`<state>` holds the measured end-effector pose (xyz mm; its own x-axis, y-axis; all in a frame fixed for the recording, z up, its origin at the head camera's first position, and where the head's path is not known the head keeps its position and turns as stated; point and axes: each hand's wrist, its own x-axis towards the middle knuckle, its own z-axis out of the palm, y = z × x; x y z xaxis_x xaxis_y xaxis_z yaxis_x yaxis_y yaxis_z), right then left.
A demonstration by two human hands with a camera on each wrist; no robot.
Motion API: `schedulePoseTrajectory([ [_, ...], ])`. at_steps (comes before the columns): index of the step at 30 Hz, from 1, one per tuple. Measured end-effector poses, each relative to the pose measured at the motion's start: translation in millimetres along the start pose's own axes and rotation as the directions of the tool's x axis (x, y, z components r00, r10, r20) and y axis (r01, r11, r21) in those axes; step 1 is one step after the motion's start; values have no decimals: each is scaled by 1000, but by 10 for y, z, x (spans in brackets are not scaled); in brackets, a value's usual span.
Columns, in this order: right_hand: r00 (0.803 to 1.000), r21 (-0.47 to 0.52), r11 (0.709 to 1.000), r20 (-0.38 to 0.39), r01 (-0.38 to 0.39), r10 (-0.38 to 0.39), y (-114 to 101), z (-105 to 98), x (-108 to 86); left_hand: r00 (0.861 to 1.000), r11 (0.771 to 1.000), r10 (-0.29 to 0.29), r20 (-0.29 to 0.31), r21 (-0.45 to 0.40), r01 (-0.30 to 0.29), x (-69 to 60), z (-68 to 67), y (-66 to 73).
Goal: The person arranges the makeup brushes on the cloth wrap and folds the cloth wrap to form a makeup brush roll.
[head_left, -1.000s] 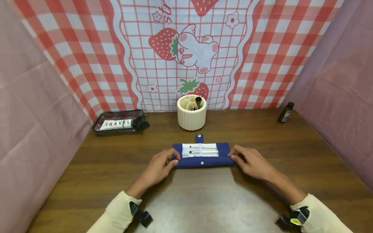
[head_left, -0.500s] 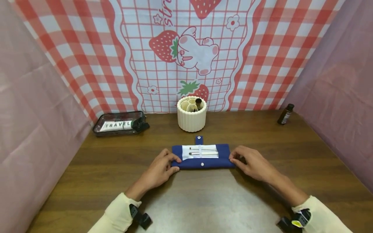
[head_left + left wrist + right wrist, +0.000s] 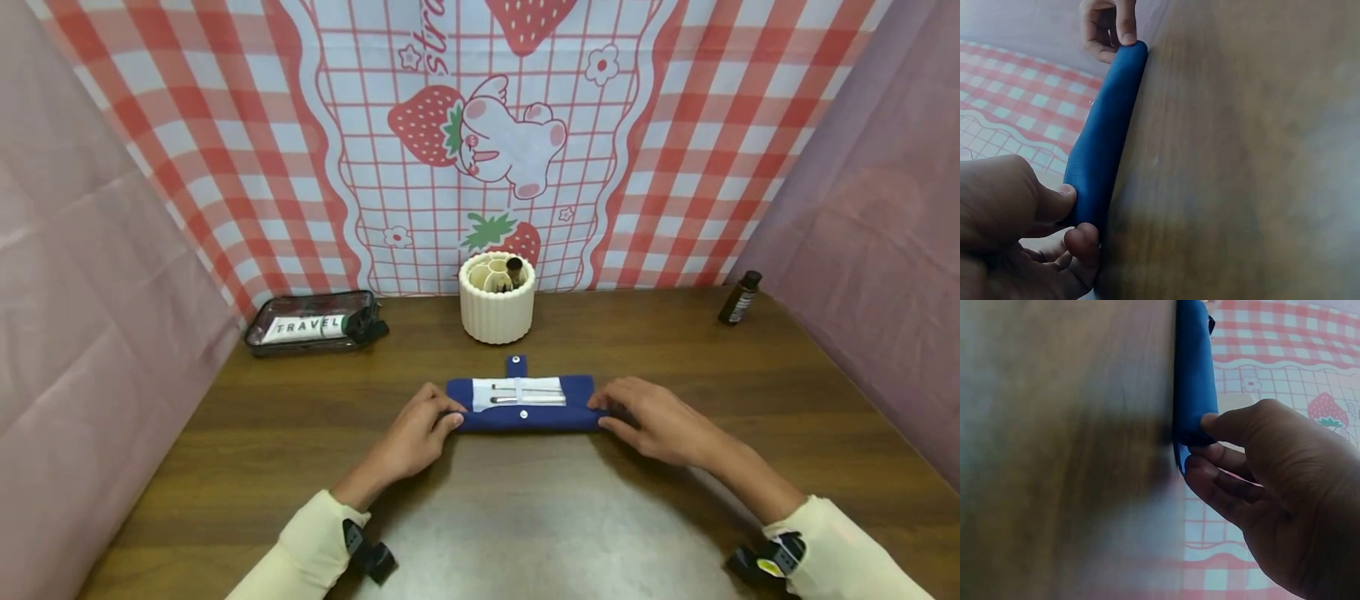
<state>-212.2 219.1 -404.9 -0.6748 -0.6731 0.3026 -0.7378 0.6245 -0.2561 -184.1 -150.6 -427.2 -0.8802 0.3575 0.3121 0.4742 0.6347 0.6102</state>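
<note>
A dark blue fabric brush roll (image 3: 525,422), partly rolled up from its near side, lies across the middle of the table. On its white inner panel, two slim brushes (image 3: 528,399) lie under a white band. A short blue strap (image 3: 516,365) with a metal snap sticks out at the far side; another snap shows on the rolled part. My left hand (image 3: 420,429) pinches the roll's left end between thumb and fingers. At the right end, my right hand (image 3: 656,421) grips it likewise, its thumb (image 3: 1229,425) pressing on the rolled edge.
Behind the brush roll stands a cream ribbed holder (image 3: 497,310) with a dark-tipped brush in it. A clear black-edged pouch (image 3: 315,325) holding a white tube sits at back left. A small dark bottle (image 3: 740,298) stands at back right. Cloth walls enclose the wooden table (image 3: 517,508).
The near side of the brush roll has turned a little further away from me, covering more of the white panel. Both hands' fingers have shifted slightly at the ends. The head view has tilted slightly.
</note>
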Motion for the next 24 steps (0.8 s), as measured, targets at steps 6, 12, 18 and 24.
schedulePoseTrajectory([
  [6,1000,86,996,-10,-19,20,60,32,97,999,999,-11,39,31,10,103,-22,-8],
  [12,999,118,992,5,-35,34,79,20,163,998,999,-10,60,31,9,167,-51,2],
  [18,1000,69,997,25,17,-18,71,-27,224,999,997,-8,37,82,5,171,-54,2],
  [24,994,19,998,86,62,-63,72,-42,257,995,992,76,59,98,-82,175,-51,-19],
])
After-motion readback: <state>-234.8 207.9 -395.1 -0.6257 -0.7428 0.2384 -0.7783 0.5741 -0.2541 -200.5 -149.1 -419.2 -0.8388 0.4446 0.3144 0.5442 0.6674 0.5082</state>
